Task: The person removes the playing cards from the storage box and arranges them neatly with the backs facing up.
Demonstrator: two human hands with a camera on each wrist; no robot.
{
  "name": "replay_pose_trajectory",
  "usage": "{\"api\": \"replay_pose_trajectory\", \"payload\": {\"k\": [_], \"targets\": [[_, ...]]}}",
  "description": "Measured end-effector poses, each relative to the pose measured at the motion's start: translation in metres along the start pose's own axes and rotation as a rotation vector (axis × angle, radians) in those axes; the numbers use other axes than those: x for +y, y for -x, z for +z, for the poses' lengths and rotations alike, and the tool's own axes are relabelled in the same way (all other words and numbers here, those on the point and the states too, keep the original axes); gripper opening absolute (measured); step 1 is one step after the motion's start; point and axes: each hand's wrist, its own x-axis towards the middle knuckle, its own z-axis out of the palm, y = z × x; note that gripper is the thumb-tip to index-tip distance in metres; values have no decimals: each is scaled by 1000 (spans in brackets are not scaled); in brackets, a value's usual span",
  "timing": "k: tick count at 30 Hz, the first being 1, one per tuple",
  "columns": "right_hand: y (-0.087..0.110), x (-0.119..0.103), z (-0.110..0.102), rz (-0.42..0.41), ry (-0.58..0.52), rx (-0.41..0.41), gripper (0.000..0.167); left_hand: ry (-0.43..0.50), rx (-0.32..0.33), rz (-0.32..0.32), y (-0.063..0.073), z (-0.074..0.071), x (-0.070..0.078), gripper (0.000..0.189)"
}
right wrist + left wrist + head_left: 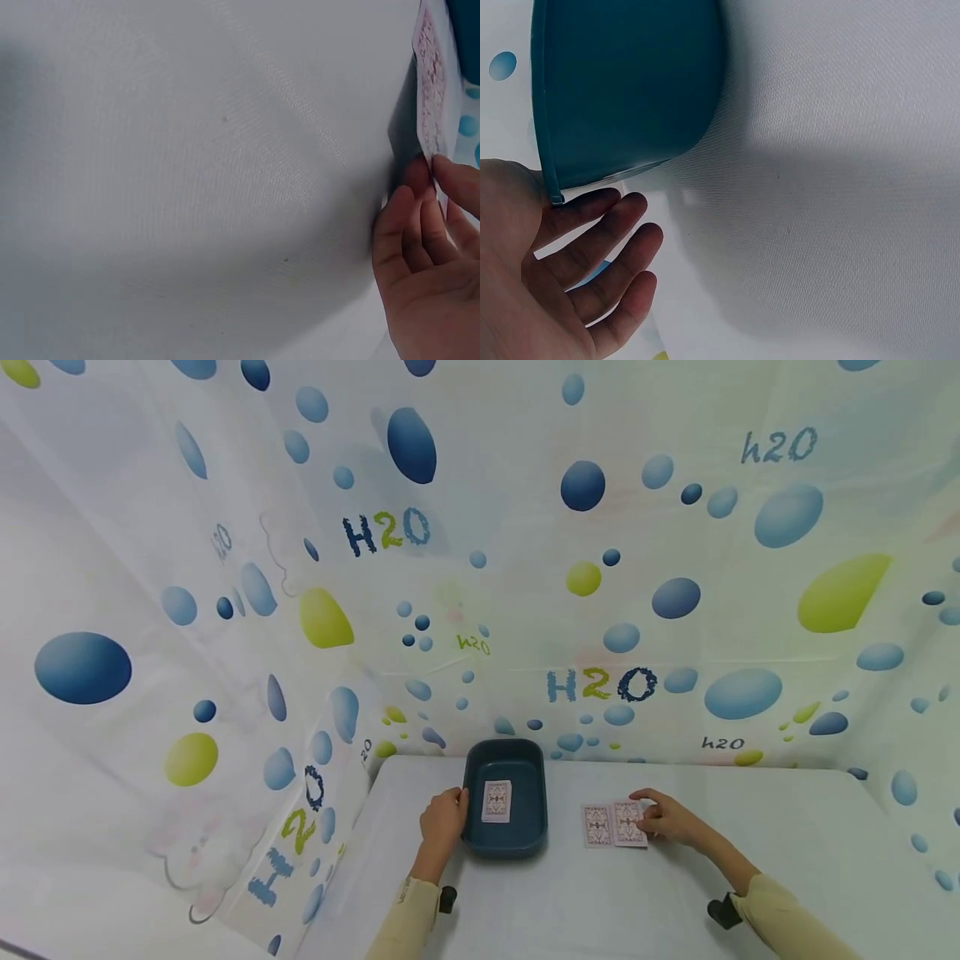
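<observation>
Over on the left of the frame, a patterned sheet [525, 610] carries blue and green drops and H2O lettering, and it spreads across the whole upper part of the view behind the white-covered tabletop [577, 902]. At lower center-left, a cream sleeve [405, 922] ends at a small black device [447, 900] on the wrist, and beyond it the person's left hand [443, 816] grasps the left rim of a dark teal rectangular tray [529, 810]; from the left wrist, I see its other fingers loosely bent below the rim. The tray sits at lower center, and inside it, left of its middle, lies a small pile of playing cards [497, 802] with the patterned back up.

To the right of the tray, well apart from it, a playing card [597, 826] lies back up on the tabletop. Just beside it is a second card [627, 824], also back up. The right hand [670, 822] pinches this one at its right side, and from the right wrist it looks tilted. A second black device [724, 912] and cream sleeve fill the lower right.
</observation>
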Motion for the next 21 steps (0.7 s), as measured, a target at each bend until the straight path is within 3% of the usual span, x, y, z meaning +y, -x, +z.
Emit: {"api": "replay_pose_trajectory", "payload": {"k": [11, 21], "targets": [[-4, -12, 9, 27, 285, 124, 44, 1, -8, 3, -3, 0, -2, 32], [-7, -16, 16, 60, 405, 159, 42, 6, 0, 11, -2, 2, -4, 31]]}}
